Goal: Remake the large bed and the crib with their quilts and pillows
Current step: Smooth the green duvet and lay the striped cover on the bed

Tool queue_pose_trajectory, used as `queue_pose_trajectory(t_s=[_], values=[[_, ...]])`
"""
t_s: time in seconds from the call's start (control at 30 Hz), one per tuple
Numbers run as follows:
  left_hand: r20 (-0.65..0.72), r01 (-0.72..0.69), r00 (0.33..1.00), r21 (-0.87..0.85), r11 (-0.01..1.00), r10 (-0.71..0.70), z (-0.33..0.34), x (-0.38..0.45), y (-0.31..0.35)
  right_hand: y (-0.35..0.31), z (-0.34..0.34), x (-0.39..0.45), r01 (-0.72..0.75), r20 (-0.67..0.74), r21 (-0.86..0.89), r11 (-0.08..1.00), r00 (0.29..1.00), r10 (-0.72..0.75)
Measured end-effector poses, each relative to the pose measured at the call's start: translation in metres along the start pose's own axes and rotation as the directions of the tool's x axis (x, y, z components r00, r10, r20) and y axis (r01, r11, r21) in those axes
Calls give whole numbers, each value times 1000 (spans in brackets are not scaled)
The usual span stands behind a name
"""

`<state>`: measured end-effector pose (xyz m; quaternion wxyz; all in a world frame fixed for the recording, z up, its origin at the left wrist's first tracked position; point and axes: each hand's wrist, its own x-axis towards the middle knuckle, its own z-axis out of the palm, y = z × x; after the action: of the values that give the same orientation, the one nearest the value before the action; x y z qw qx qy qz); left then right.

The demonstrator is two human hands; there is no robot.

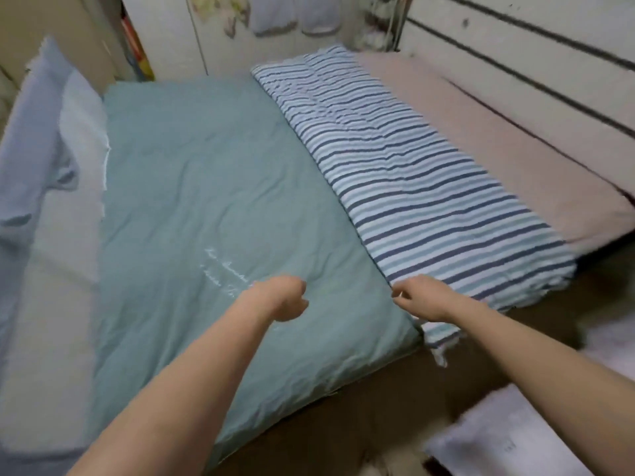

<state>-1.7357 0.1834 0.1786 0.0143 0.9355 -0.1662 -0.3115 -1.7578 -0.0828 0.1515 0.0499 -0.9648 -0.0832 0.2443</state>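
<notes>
Teal cloth fills the middle of our view: a quilt (213, 187) spread flat over the large bed (378, 400), its near edge running along the brown mattress edge. Faint white script is stitched on it near our hands.

Just to its right, touching it along one long edge, lies a striped quilt (412, 180) in navy, pale blue and white, reaching from the far wall to the near corner. Further right, a pinkish sheet (508, 159) covers the bed beside a white headboard (515, 70) with dark horizontal lines.

Our left hand (285, 298) hovers over the teal quilt with its fingers curled into a loose fist; we cannot make out any cloth held in it. Our right hand (426, 298) sits at the seam where the two quilts meet, fingers curled down at the striped quilt's edge; blur keeps us from telling whether it pinches the fabric.

On the left, lower than the bed, pale blue bedding (31, 142) and a white pillow (82, 125) lie bunched on a light surface.
</notes>
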Motion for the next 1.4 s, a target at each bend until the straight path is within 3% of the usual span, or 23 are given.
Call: queue_pose_trajectory(t_s=[0.3,0.63,0.8,1.07,1.27,1.3,1.4], values=[[-12,-264,963,191,946,271,-130,129,192,222,-86,-15,-273,-216,310,911,913,347],[-10,-383,908,385,840,418,-231,250,280,331,-140,12,-494,-171,431,755,777,606],[-49,-420,869,453,786,493,-276,320,362,425,-147,16,-549,-140,582,600,660,739],[4,-414,888,444,794,461,-274,476,507,644,-113,77,-601,-43,656,456,574,818],[24,-355,928,353,866,371,-252,655,659,844,-76,164,-625,78,669,403,598,798],[52,-372,924,342,863,378,-229,715,717,910,-50,182,-651,111,662,371,575,810],[3,-404,906,307,862,424,-211,756,760,956,-38,207,-629,96,716,303,518,850]])
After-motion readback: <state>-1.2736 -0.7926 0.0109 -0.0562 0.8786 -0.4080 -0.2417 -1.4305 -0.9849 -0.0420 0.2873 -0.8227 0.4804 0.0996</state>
